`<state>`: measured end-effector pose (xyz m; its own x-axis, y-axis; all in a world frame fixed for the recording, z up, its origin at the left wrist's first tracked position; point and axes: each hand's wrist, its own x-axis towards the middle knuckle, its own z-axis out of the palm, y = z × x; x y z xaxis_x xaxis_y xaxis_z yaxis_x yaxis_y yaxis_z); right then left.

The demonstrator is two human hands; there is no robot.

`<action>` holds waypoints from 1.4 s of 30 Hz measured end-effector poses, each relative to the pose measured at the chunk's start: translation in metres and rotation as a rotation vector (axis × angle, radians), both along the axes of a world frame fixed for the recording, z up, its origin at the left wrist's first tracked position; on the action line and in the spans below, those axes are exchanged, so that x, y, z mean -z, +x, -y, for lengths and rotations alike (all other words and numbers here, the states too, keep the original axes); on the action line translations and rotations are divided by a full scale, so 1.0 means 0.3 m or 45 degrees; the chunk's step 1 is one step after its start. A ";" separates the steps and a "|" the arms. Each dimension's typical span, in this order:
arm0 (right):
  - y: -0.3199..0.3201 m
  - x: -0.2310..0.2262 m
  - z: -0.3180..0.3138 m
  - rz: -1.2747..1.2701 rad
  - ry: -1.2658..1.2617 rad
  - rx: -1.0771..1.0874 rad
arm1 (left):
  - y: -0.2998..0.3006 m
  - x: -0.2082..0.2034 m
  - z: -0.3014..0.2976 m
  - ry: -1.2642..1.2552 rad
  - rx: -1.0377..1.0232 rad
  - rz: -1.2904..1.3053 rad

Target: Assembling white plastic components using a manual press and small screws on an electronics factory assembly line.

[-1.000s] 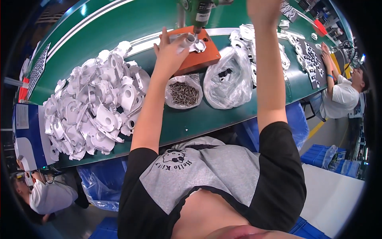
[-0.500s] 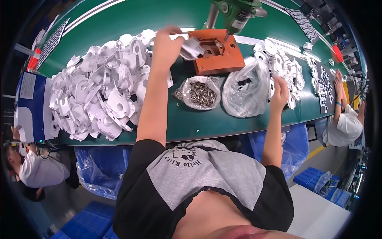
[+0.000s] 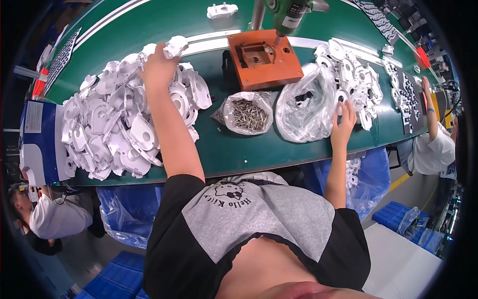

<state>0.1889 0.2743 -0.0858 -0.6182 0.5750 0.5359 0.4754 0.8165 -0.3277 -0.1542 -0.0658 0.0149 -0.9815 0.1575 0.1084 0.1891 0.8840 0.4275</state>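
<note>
My left hand reaches over the far edge of a large heap of white plastic housings, fingers apart, with a white housing touching its fingertips. Right of the bags, my right hand has its fingers closed around a small white ring-shaped part at the near edge of a pile of smaller white parts. In the middle stands an orange fixture block with a recessed pocket, under a green press head. Another white housing lies on the green surface behind it.
Before the fixture sit a clear bag of metal screws and a clear plastic bag with a few small parts. A blue and white box is at the left. Blue lined bins are below the table edge. Co-workers sit at both sides.
My left hand has gone from beside the fixture, where it held a white housing, left to the heap. A white housing now lies at the back. My right hand has the ring-shaped part.
</note>
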 end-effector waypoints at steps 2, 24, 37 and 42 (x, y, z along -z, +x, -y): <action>0.003 0.000 0.000 -0.029 -0.037 -0.036 | -0.012 0.001 -0.001 0.047 -0.015 0.075; -0.178 -0.294 0.187 -1.122 -1.720 -0.642 | 0.211 -0.133 -0.213 2.363 0.775 0.570; -0.344 -0.385 0.480 -0.783 -3.102 -1.003 | 0.428 -0.091 -0.379 2.220 1.210 0.760; -0.343 -0.379 0.477 -0.766 -3.100 -1.137 | 0.418 -0.098 -0.399 2.145 1.328 0.609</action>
